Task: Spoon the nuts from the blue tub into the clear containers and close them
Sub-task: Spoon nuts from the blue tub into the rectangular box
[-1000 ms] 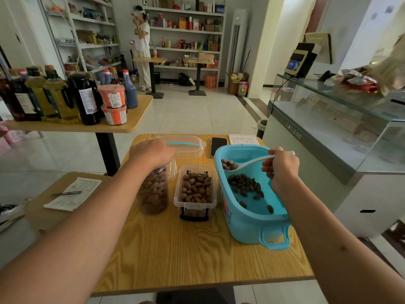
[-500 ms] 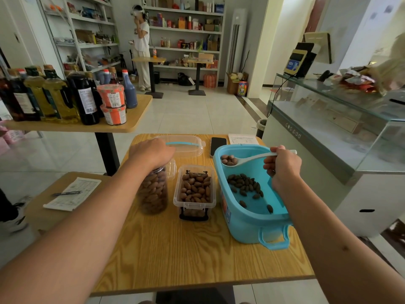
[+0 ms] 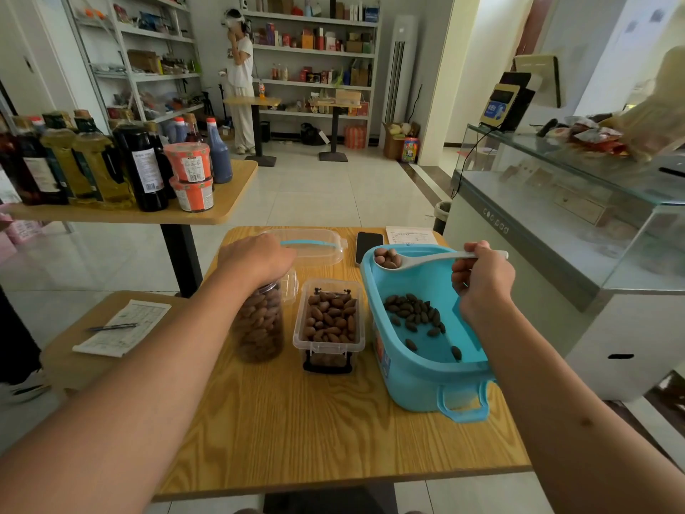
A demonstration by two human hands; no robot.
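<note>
Blue tub [image 3: 419, 369] of dark nuts [image 3: 415, 313] beside two nut-filled clear containers [image 3: 329, 324].

Wooden desk [image 3: 333, 432] carries it all: a full jar [image 3: 259, 324] under the left hand [image 3: 255, 259], an open box of nuts [image 3: 329, 322] between the hands, the blue tub [image 3: 426, 372] beneath the right hand [image 3: 482, 280], and beyond them a clear lid [image 3: 315, 246], phone [image 3: 369, 244] and paper [image 3: 409, 235].

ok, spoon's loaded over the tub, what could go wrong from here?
1. The white spoon, gripped by the right hand, is heaped with nuts; on the way over the blue tub rim some may roll off onto the table.
2. The open container already looks nearly full, so more could overflow or block its lid.
3. The left hand covers the tall jar, which looks full.
</note>
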